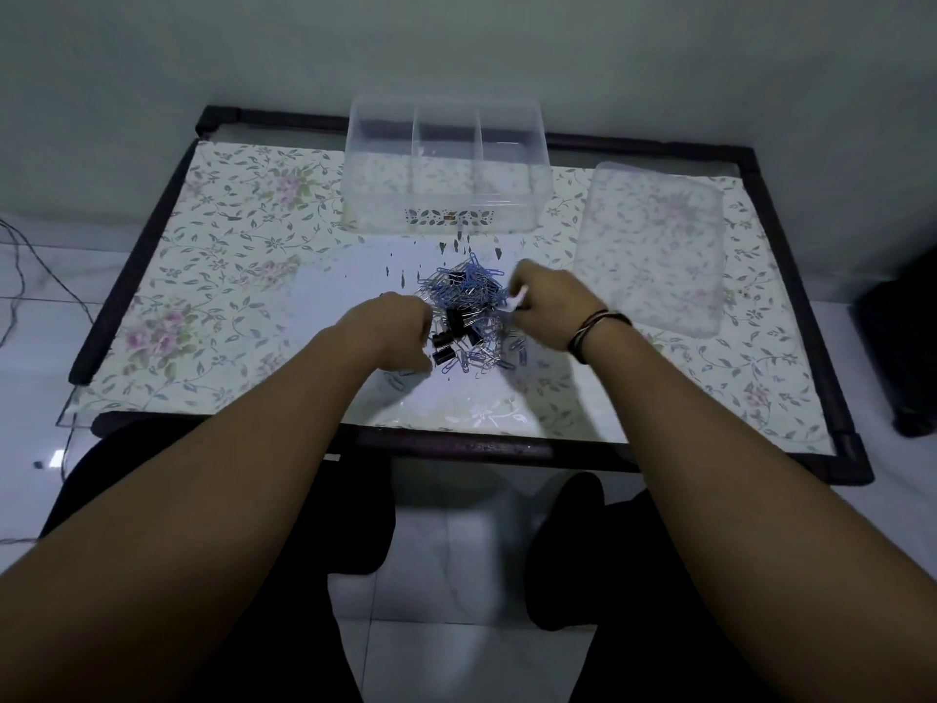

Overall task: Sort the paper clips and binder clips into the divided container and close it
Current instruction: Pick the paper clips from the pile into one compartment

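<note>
The table (pixel 213 256) fills mid-frame; divided container (pixel 446 164) is seen top centre, lid (pixel 651 246) off at right; clips pile (pixel 469 312) lies centre; light, tangly, best pinched singly. Left hand (pixel 400 327), right hand (pixel 547 296) are curled at pile; contents can't be told.

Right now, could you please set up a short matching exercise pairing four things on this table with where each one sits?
Things:
1. container
2. lid
3. clips
4. bracelet

Places:
A. heaped between the hands
B. on the right wrist
C. far side of the table, middle
D. flat on the table, right of the container

Pairs: 1-C, 2-D, 3-A, 4-B
</note>
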Motion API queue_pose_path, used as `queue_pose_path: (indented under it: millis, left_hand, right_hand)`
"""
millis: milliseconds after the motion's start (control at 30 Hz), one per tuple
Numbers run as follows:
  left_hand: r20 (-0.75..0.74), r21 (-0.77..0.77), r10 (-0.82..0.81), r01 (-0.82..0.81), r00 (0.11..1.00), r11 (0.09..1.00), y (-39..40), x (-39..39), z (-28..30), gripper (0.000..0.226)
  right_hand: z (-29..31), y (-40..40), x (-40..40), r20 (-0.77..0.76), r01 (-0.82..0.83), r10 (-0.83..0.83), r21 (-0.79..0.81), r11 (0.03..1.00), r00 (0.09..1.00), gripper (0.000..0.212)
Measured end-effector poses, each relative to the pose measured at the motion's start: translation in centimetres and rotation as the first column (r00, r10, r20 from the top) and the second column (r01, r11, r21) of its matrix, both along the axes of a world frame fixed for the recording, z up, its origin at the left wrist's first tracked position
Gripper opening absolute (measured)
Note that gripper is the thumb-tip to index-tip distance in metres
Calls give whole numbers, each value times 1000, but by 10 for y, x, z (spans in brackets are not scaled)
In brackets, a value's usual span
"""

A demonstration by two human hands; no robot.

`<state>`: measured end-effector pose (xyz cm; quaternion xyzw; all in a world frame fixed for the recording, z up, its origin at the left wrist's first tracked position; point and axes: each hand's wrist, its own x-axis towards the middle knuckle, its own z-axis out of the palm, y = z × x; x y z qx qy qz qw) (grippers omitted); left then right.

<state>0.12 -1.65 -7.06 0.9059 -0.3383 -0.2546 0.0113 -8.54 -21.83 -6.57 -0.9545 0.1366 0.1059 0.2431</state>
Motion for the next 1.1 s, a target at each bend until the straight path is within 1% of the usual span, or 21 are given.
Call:
queue_pose_path:
  millis: [67, 100, 167, 233, 300, 367, 433, 500, 567, 600, 667, 733, 800, 867, 900, 933, 967, 1033, 1067, 1100]
  left_hand:
    - [30, 20, -30, 29, 999, 999, -3, -4, -3, 32]
    - [37, 23, -38, 37, 999, 999, -5, -6, -4, 31]
    - [37, 21, -46, 45, 998, 999, -8, -7, -4, 26]
    - [36, 19, -42, 41, 998, 999, -11, -6, -4, 16]
    - [23, 10, -24, 23, 999, 1000, -12, -7, -3, 11]
    - [-18, -11, 11, -12, 1000, 1000, -12, -4, 2, 13]
    - [-87, -62, 93, -98, 992, 993, -9, 4, 10, 18]
    - [-209, -165, 219, -256, 953, 953, -2, 14, 22, 22]
    - [-344, -258, 331, -428, 879, 866, 6, 23, 33, 22]
    - [-390, -282, 364, -486, 846, 827, 11, 27, 36, 20]
    - [-440, -287, 410, -558, 799, 779, 19, 35, 39, 17]
    - [-456, -272, 449, -600, 769, 752, 25, 42, 38, 15]
    - [-419, -274, 482, -613, 770, 741, 29, 49, 35, 19]
    - [-298, -275, 507, -582, 808, 765, 30, 55, 31, 28]
    - [-221, -271, 500, -545, 837, 793, 28, 56, 30, 27]
    - [-144, -259, 482, -503, 864, 824, 26, 56, 29, 24]
    - [-84, -235, 460, -466, 884, 853, 24, 55, 28, 26]
    - [-4, -175, 406, -400, 914, 900, 19, 55, 21, 36]
    - [23, -150, 379, -372, 925, 916, 17, 54, 16, 36]
    - [44, -130, 360, -352, 932, 927, 15, 52, 12, 34]
  right_hand:
    - [-3, -27, -4, 20, 142, -140, -105, 984, 990, 22]
    - [-4, -34, -6, 20, 178, -177, -151, 972, 984, 24]
    - [-1, -36, -9, 18, 187, -189, -251, 950, 982, 32]
    - [4, -22, -8, 63, 152, -140, -301, 941, 988, 37]
    - [5, 1, -3, 99, 63, -40, -240, 969, 994, 32]
    - [1, 26, 2, 110, -87, 108, -185, 979, 988, 25]
    - [-8, 45, 6, 94, -251, 273, -193, 948, 958, 27]
    - [-20, 57, 8, 64, -342, 367, -245, 907, 928, 34]
    - [-29, 64, 9, 43, -363, 394, -306, 880, 918, 36]
    - [-31, 66, 10, 41, -359, 392, -322, 876, 919, 35]
    - [-33, 66, 12, 60, -351, 394, -343, 871, 917, 30]
    - [-33, 65, 13, 89, -357, 414, -365, 860, 906, 25]
    - [-31, 65, 13, 126, -370, 435, -351, 860, 892, 20]
    - [-24, 64, 13, 178, -361, 417, -276, 891, 892, 18]
    - [-18, 62, 12, 209, -339, 385, -225, 913, 899, 19]
    - [-12, 59, 13, 237, -308, 343, -172, 936, 909, 19]
    - [-5, 56, 14, 266, -265, 285, -110, 958, 921, 19]
    - [9, 44, 16, 300, -133, 121, 22, 991, 946, 18]
    - [15, 36, 16, 294, -65, 46, 57, 996, 955, 18]
    - [18, 26, 15, 275, -5, -11, 57, 998, 961, 18]
